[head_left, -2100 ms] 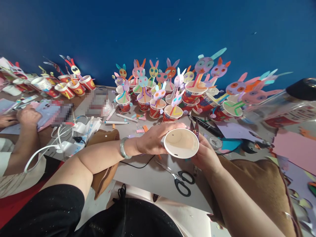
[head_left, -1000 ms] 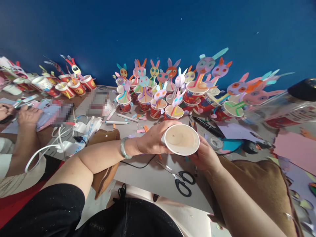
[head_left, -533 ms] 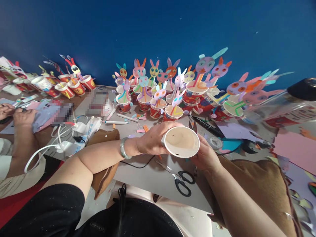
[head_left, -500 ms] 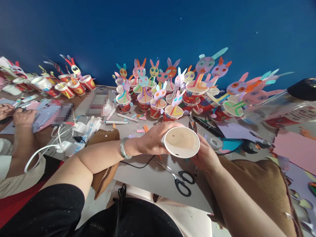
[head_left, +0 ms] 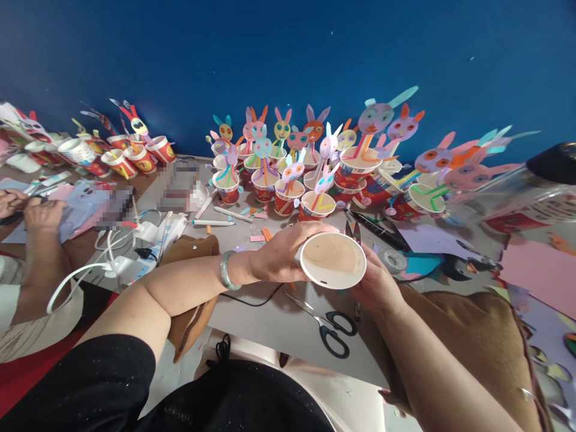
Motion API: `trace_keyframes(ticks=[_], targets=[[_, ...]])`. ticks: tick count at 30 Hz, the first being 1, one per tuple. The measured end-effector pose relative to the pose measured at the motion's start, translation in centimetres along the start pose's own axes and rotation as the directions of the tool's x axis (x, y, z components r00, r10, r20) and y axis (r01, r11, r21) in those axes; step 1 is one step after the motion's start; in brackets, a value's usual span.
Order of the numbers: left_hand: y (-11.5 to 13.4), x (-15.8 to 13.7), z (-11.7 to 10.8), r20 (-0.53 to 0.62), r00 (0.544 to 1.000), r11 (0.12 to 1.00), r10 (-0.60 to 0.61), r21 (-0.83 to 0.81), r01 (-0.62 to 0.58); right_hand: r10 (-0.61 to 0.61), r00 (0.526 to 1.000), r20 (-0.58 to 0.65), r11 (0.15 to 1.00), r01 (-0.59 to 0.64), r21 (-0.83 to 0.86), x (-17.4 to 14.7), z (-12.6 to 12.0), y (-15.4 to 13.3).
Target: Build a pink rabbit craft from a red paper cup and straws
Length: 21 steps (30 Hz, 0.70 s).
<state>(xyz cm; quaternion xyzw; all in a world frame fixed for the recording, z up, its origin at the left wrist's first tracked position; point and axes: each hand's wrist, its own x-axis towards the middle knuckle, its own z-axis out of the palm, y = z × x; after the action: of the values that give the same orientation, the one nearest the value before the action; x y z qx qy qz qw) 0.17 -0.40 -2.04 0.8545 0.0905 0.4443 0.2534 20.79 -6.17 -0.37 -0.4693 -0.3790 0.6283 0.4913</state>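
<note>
A white-lined paper cup is tipped so that its open mouth faces me. My left hand, with a bangle at the wrist, grips the cup's left and far side. Against the cup's right side is my right hand, closed, its fingers mostly hidden behind the cup; what they hold there cannot be made out. One small dark mark shows inside near the lower rim. Dark pointed blades stand out just beyond the cup. Below it, black-handled scissors lie on the grey table.
Several paper cups with paper rabbit figures line the blue wall. Markers, a tape roll, a power strip and a clear bottle lie around. Another person's hands work at left.
The cup and both hands stay almost in place. A small dark speck inside the cup at upper left no longer shows; the one near the lower rim remains.
</note>
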Motion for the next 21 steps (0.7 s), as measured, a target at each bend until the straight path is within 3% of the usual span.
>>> trace_keyframes(ticks=[6, 21], targets=[[0.16, -0.02, 0.15, -0.083, 0.994, 0.995, -0.066, 0.066, 0.071, -0.044, 0.999, 0.007, 0.999, 0.044, -0.006, 0.19, -0.22, 0.57], [0.1, 0.11, -0.03, -0.062, 0.993, 0.995, -0.099, 0.017, 0.1, -0.047, 0.999, 0.02, 0.999, 0.048, -0.011, 0.02, -0.06, 0.66]])
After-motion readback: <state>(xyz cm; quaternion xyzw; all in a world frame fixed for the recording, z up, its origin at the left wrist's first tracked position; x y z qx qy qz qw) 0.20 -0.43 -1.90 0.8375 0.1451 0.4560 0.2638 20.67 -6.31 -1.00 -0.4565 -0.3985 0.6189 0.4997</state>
